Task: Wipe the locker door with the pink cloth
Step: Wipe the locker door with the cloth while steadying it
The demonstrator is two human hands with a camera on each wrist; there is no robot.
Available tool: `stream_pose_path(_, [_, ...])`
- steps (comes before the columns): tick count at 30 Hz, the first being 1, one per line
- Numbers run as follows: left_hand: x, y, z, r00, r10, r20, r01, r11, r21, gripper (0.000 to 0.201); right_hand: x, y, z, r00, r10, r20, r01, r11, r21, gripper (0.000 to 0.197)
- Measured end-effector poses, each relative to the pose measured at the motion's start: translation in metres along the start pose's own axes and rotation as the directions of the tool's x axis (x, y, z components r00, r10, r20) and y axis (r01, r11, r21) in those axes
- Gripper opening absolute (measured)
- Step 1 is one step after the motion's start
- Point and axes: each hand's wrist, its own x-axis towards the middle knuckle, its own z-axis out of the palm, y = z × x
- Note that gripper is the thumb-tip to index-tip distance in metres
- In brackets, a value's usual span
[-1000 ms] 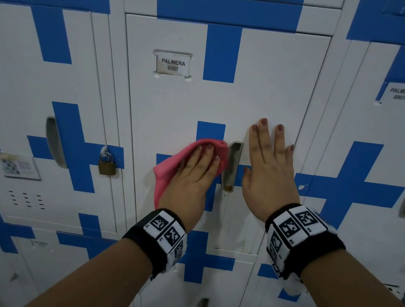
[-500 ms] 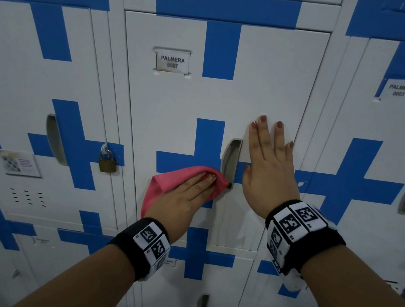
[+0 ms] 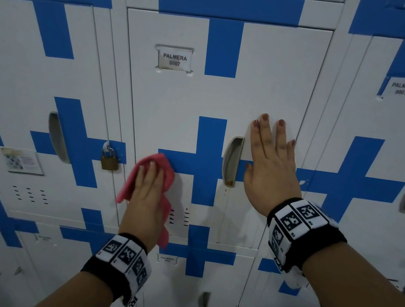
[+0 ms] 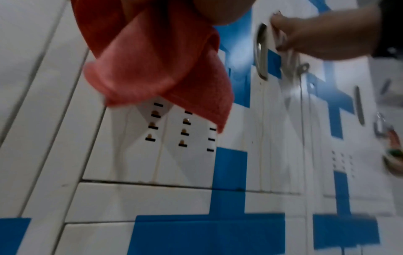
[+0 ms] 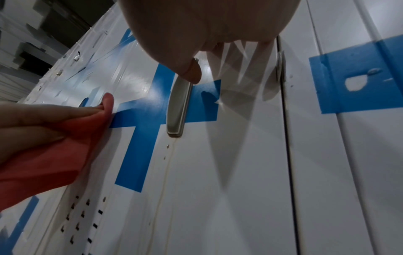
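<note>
Pressed pink cloth [image 3: 160, 170] flat against locker door [image 3: 217, 98] with left hand [image 3: 147, 197], left of recessed handle [image 3: 231, 161]; braced right hand [image 3: 269, 173] flat beside handle.

A locker room: rows of numbered white lockers [image 3: 217, 98], one padlock [image 3: 109, 161].

A brass padlock [image 3: 109, 159] hangs on the neighbouring locker [image 3: 35, 93], just left of the fingertips on the cloth side. Further left on that same locker sit a recessed grey handle [image 3: 56, 136], a small printed sticker [image 3: 22, 161] and rows of vent slots [image 3: 30, 194]. Right of the flat-pressed fingers stands another locker [image 3: 383, 158] with a label [image 3: 403, 88] reading PALMERA 0003 high above them. Below both sets of fingers, a lower locker [image 3: 192, 295] carries a blue cross [image 3: 196, 251] and a small label [image 3: 167, 259].
</note>
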Motion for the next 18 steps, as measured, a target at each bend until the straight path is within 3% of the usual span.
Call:
stream_pose_path(2, [0.005, -0.005, -0.002, 0.995, -0.068, -0.076, 0.060, 0.992, -0.107, 0.089, 0.000, 0.000, 0.000, 1.000, 0.002, 0.002, -0.002, 1.000, 0.001, 0.084])
stream_pose_path(4, [0.012, -0.009, -0.001, 0.995, -0.071, -0.063, 0.065, 0.993, -0.096, 0.089, 0.000, 0.000, 0.000, 1.000, 0.002, 0.002, -0.002, 1.000, -0.002, 0.084])
stream_pose_path(13, [0.018, -0.023, 0.017, 0.990, 0.053, 0.130, -0.079, 0.975, 0.210, 0.115, 0.001, -0.001, 0.004, 1.000, 0.006, -0.003, -0.006, 1.000, -0.024, 0.084])
stream_pose_path(18, [0.020, -0.025, 0.027, 0.982, 0.164, 0.094, -0.187, 0.920, 0.344, 0.113, 0.001, -0.001, 0.004, 1.000, 0.005, -0.009, -0.005, 1.000, -0.018, 0.084])
